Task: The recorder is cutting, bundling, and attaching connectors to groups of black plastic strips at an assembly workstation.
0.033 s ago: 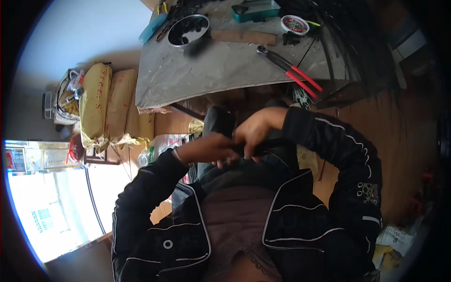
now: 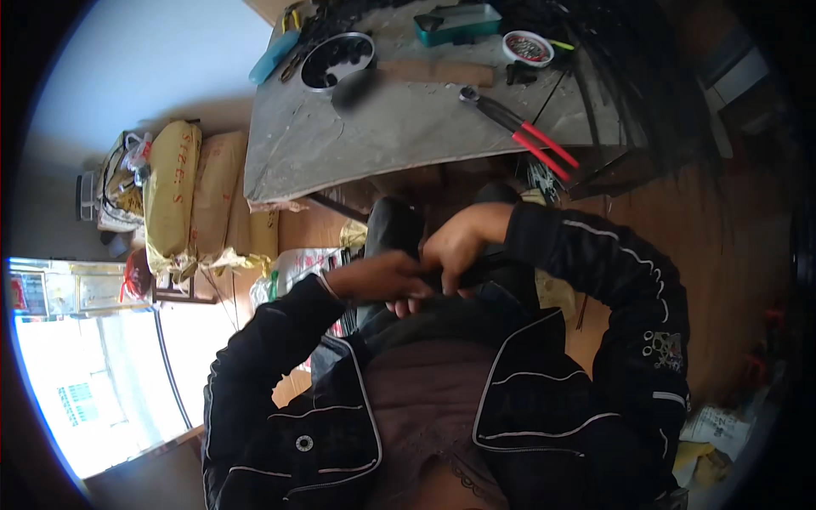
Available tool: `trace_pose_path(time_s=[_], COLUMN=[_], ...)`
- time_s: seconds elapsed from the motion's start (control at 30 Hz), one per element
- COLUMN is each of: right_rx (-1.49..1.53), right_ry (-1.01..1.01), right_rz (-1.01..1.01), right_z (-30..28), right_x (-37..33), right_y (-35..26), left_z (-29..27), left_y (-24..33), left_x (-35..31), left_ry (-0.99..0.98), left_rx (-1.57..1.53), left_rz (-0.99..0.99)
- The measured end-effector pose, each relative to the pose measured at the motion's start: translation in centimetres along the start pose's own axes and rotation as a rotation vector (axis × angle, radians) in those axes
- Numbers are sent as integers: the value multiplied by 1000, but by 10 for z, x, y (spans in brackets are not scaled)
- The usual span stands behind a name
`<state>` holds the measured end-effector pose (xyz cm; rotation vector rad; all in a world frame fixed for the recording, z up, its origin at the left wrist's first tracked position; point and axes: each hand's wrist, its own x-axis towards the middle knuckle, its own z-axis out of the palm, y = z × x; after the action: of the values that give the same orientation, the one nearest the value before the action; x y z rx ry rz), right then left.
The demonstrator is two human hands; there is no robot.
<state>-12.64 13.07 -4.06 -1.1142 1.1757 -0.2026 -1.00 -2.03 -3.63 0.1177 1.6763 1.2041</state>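
Note:
Over my lap, my left hand (image 2: pixel 384 279) and my right hand (image 2: pixel 455 245) are held close together. The fingers of both are curled inward. Whatever lies between them is dark and blends into my dark trousers (image 2: pixel 395 225), so I cannot make it out. My right hand sits slightly farther out, its fingers pointing down beside the left fingertips. On the grey worktable (image 2: pixel 399 127) beyond my knees, a pair of red-handled pincers (image 2: pixel 518 129) lies slanted, its handles at the table's near edge.
On the table stand a metal bowl (image 2: pixel 305 78) of black pieces, a green tray (image 2: pixel 459 32) and a white dish (image 2: pixel 528 49) of small bits. Long black strands (image 2: pixel 625 76) cover its right side. Stacked sacks (image 2: pixel 170 187) stand at the left, beside a bright window (image 2: pixel 93 365).
The view has shifted slightly, so the table's things sit a little to the left. Both hands stay together over my lap; the left fingers have shifted slightly.

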Motion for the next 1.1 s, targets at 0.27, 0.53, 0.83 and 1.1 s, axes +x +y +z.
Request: trace_pose_path(time_s=[0.27,0.53,0.83,1.1], right_rx=[287,-324,403,267], right_ry=[508,879,606,501], right_rz=[-330,243,-212,-86], right_z=[34,46,97,130], right_x=[-66,2,140,149], right_y=[-70,8,166,146], left_z=[-27,-58,27,43], left_y=[-22,81,-28,14], left_x=[-1,-22,41,-10], left_ry=[273,655,755,781], left_rx=[168,-438,-874,-774], left_rz=[411,747,808,919])
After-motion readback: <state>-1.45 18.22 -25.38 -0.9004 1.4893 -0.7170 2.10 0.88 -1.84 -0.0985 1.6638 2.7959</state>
